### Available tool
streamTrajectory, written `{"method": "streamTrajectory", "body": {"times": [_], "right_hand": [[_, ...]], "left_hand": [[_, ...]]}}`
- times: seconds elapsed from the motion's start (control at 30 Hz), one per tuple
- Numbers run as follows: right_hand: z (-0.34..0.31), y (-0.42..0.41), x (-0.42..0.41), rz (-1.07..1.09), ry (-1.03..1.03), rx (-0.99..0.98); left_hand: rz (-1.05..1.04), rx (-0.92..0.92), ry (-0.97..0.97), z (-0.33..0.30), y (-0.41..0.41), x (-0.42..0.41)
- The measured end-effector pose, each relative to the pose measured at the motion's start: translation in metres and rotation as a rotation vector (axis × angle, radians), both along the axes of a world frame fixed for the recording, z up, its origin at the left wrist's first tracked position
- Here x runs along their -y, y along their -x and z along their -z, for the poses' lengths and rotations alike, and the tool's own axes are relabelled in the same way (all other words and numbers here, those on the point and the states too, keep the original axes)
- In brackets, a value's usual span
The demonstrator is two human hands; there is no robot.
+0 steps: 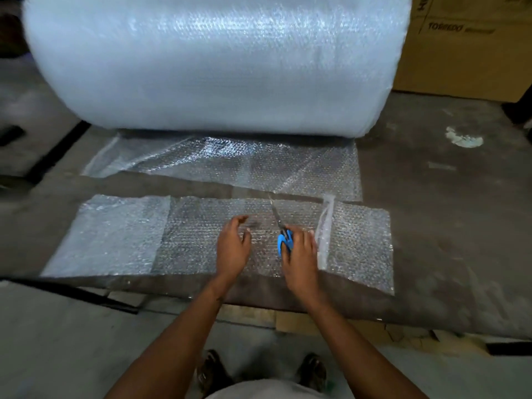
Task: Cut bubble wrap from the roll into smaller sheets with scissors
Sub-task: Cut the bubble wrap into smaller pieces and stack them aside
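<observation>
A huge roll of bubble wrap (213, 61) lies across the far side of a dark mat (449, 203), its loose end (230, 162) spread flat in front of it. Nearer to me lies a cut strip of bubble wrap (121, 234), folded double at its left end and with a raised fold near its right end. My right hand (299, 257) rests on the strip and grips blue-handled scissors (283, 234), blades together and pointing away toward the roll. My left hand (231, 246) hovers over the strip's middle, fingers apart and holding nothing.
A cardboard box (466, 47) stands at the far right behind the mat. A white scrap (463, 139) lies on the mat's right part. Flattened cardboard pieces (290, 321) stick out under the mat's near edge. My feet (213, 370) stand on the grey floor.
</observation>
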State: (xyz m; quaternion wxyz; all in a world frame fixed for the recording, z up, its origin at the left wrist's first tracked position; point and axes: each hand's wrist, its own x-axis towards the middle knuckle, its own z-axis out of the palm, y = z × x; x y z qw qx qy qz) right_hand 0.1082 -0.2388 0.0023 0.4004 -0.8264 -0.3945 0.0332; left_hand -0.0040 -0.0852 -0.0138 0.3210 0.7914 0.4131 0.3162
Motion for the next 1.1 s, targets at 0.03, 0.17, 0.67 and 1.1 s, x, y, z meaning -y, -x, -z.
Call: {"method": "streamTrajectory", "body": {"times": [0.03,0.17,0.67,1.1], "right_hand": [[0.000,0.013,-0.013,-0.023,0.019,-0.005],[0.000,0.065,-0.061,-0.127,-0.031,-0.204],[0.044,0.151,-0.171,-0.089,0.295,0.134],[0.013,0.131,-0.149,-0.171,0.000,-0.056]], "left_hand": [[-0.043,-0.093,-0.083,0.005,0.017,-0.018],[-0.244,-0.274,-0.143,0.014,0.080,-0.081],[0.174,-0.601,-0.168,0.047,0.223,-0.207],[0.609,-0.326,-0.242,0.027,0.239,-0.187]]}}
